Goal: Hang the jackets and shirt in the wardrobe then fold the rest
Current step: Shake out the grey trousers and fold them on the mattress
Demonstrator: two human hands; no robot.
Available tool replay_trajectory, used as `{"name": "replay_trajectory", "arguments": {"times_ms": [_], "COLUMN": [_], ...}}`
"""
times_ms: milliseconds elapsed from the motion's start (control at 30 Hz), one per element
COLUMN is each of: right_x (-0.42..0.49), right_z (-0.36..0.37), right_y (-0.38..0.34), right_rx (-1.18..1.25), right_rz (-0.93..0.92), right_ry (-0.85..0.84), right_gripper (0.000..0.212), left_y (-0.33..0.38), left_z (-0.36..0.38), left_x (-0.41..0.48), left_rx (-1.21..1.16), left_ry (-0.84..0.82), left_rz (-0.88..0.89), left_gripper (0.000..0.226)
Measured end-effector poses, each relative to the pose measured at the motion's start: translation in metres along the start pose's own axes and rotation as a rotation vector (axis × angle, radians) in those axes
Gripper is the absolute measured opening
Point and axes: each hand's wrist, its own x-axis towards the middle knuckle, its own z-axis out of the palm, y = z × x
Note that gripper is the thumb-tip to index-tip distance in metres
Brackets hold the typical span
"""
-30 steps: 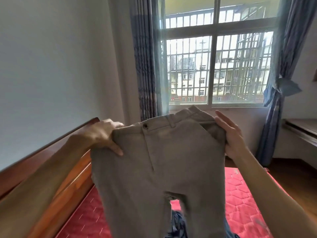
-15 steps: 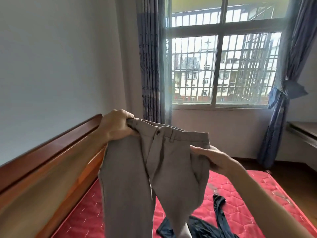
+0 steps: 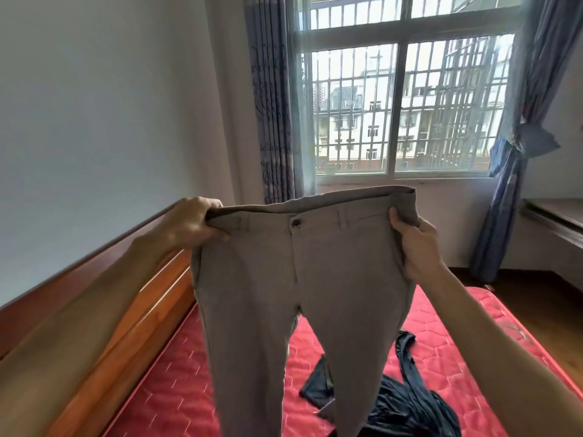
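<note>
At the left of the frame, a brown wooden bed side point(image 3: 126, 310) runs along the wall, with a red mattress point(image 3: 176, 383) next to it. In the middle left, the left hand point(image 3: 192, 223) has its fingers curled tight round one end of the waistband of the grey trousers point(image 3: 303, 279). The trousers hang in the middle of the frame, button side facing the person. They are long from top to bottom: the waist is up at the hands and the two legs drop toward the mattress. In the middle right, the right hand point(image 3: 416, 244) grips the other end, thumb on the front. Both hands are about as high and as near. I think folding comes next, so the hands would bring the two sides together. At the lower right, a dark cloth point(image 3: 407, 402) lies on the mattress.
</note>
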Motion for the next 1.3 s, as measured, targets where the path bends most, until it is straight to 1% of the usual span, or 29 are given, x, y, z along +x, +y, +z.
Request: {"name": "replay_trajectory", "arguments": {"times_ms": [67, 167, 200, 267, 300, 367, 433, 467, 500, 533, 633, 667, 767, 833, 867, 900, 933, 1000, 1067, 1100, 1167, 1233, 1300], "right_x": [-0.014, -0.037, -0.049, -0.067, -0.075, -0.097, -0.124, -0.140, -0.155, -0.170, -0.208, -0.217, -0.239, -0.245, -0.246, -0.246, -0.243, -0.233, -0.220, -0.213, -0.196, -0.177, -0.152], "right_z": [-0.004, -0.013, -0.017, -0.029, -0.036, -0.049, -0.061, -0.065, -0.069, -0.072, -0.076, -0.078, -0.073, -0.067, -0.064, -0.062, -0.060, -0.057, -0.056, -0.054, -0.051, -0.047, -0.044], "right_y": [-0.007, -0.014, -0.017, -0.022, -0.024, -0.033, -0.045, -0.053, -0.061, -0.070, -0.091, -0.097, -0.117, -0.121, -0.120, -0.115, -0.108, -0.087, -0.059, -0.044, -0.013, 0.020, 0.057], "right_rx": [-0.034, -0.096, -0.119, -0.116, -0.100, -0.079, -0.095, -0.115, -0.149, -0.189, -0.322, -0.333, -0.329, -0.363, -0.390, -0.412, -0.426, -0.450, -0.461, -0.463, -0.479, -0.513, -0.545], "right_rz": [-0.054, -0.147, -0.171, -0.211, -0.224, -0.246, -0.278, -0.296, -0.313, -0.337, -0.429, -0.461, -0.500, -0.495, -0.489, -0.482, -0.477, -0.440, -0.390, -0.362, -0.284, -0.211, -0.146], "right_ry": [0.023, 0.051, 0.065, 0.109, 0.140, 0.169, 0.157, 0.143, 0.129, 0.123, 0.153, 0.160, 0.152, 0.119, 0.102, 0.090, 0.077, 0.048, 0.022, 0.014, 0.019, 0.026, 0.023], "right_gripper": [0.009, 0.015, 0.021, 0.045, 0.050, 0.050, 0.046, 0.040, 0.031, 0.026, 0.041, 0.044, 0.045, 0.048, 0.048, 0.048, 0.047, 0.049, 0.049, 0.048, 0.047, 0.044, 0.040], "left_y": [-0.004, 0.001, 0.004, 0.012, 0.017, 0.026, 0.039, 0.046, 0.051, 0.057, 0.068, 0.070, 0.076, 0.075, 0.074, 0.071, 0.069, 0.060, 0.051, 0.045, 0.028, -0.002, -0.033], "left_z": [-0.001, -0.005, -0.007, -0.018, -0.026, -0.043, -0.058, -0.064, -0.069, -0.074, -0.098, -0.108, -0.135, -0.144, -0.145, -0.144, -0.141, -0.130, -0.114, -0.103, -0.078, -0.046, -0.012], "left_x": [-0.011, -0.035, -0.045, -0.068, -0.082, -0.110, -0.142, -0.157, -0.171, -0.183, -0.210, -0.218, -0.237, -0.242, -0.241, -0.238, -0.234, -0.222, -0.208, -0.200, -0.183, -0.163, -0.141], "left_rx": [-0.088, -0.193, -0.250, -0.372, -0.427, -0.543, -0.650, -0.689, -0.721, -0.752, -0.854, -0.870, -0.922, -0.953, -0.941, -0.891, -0.806, -0.577, -0.382, -0.308, -0.203, -0.206, -0.218], "left_ry": [-0.003, -0.001, -0.012, -0.048, -0.066, -0.088, -0.098, -0.105, -0.110, -0.119, -0.187, -0.204, -0.187, -0.183, -0.201, -0.228, -0.261, -0.343, -0.464, -0.547, -0.653, -0.650, -0.568], "left_rz": [-0.004, 0.025, 0.035, 0.045, 0.048, 0.047, 0.023, 0.012, -0.003, -0.006, 0.002, 0.008, 0.024, 0.013, 0.000, -0.011, -0.018, -0.063, -0.120, -0.132, -0.157, -0.163, -0.136], "left_gripper": [0.037, 0.042, 0.044, 0.048, 0.049, 0.051, 0.061, 0.068, 0.071, 0.073, 0.099, 0.102, 0.095, 0.083, 0.069, 0.050, 0.038, 0.042, 0.039, 0.033, 0.012, 0.023, 0.027]}}
